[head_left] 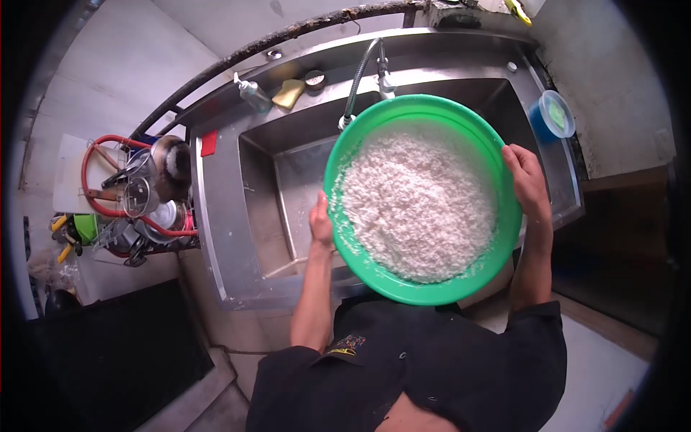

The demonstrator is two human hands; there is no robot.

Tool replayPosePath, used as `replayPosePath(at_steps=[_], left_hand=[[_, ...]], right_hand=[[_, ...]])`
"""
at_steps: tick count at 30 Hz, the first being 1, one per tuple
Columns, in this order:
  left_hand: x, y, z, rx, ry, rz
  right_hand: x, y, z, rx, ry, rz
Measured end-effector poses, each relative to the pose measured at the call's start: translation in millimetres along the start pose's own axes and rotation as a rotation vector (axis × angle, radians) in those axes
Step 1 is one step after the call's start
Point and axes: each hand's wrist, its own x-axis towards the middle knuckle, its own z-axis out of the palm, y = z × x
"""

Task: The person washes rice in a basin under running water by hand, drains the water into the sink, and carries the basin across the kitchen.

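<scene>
A wide green plastic basin (389, 286) is held up over the front of the steel sink. White grains that look like rice (421, 209) fill much of it, with some stuck to its inner wall. My left hand (321, 220) grips the basin's left side, its fingers partly hidden by the wall. On the opposite side, my right hand (527, 180) is closed around the rim, thumb on top. Both forearms reach forward from a dark short-sleeved shirt.
The steel sink (277, 191) has a faucet with a flexible hose (358, 75) behind the basin. A soap bottle (252, 93), yellow sponge (288, 93) and small dark cup (314, 81) line its back ledge. A plastic tub (553, 115) stands right; pots and strainers (140, 187) crowd the left.
</scene>
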Motion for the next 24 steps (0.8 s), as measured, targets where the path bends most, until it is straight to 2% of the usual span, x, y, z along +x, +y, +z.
replayPosePath(at_steps=[1, 4, 7, 10, 12, 16, 17, 19, 24], left_hand=[[1, -22, 10, -0.103, -0.01, -0.053], [-9, -58, 49, -0.232, -0.126, -0.166], [-6, -87, 53, -0.191, -0.184, -0.272], [9, -108, 70, -0.255, -0.199, -0.348], [12, -125, 61, -0.249, -0.218, -0.358], [18, -145, 55, -0.009, -0.188, -0.382], [20, -151, 53, -0.149, -0.21, -0.43], [27, -170, 43, -0.204, -0.242, -0.438], [29, -199, 43, -0.171, -0.216, -0.41]], right_hand=[[-7, -18, -8, -0.136, 0.032, -0.005], [-35, -45, -32, -0.29, 0.086, -0.052], [-48, -42, -33, -0.312, 0.22, 0.03], [-57, -36, -50, -0.489, 0.18, 0.055], [-68, -20, -53, -0.455, 0.221, 0.077], [-76, -5, -54, -0.449, 0.254, 0.098], [-74, -4, -54, -0.459, 0.252, 0.096], [-71, -1, -53, -0.436, 0.275, 0.109], [-72, -15, -42, -0.47, 0.261, 0.091]])
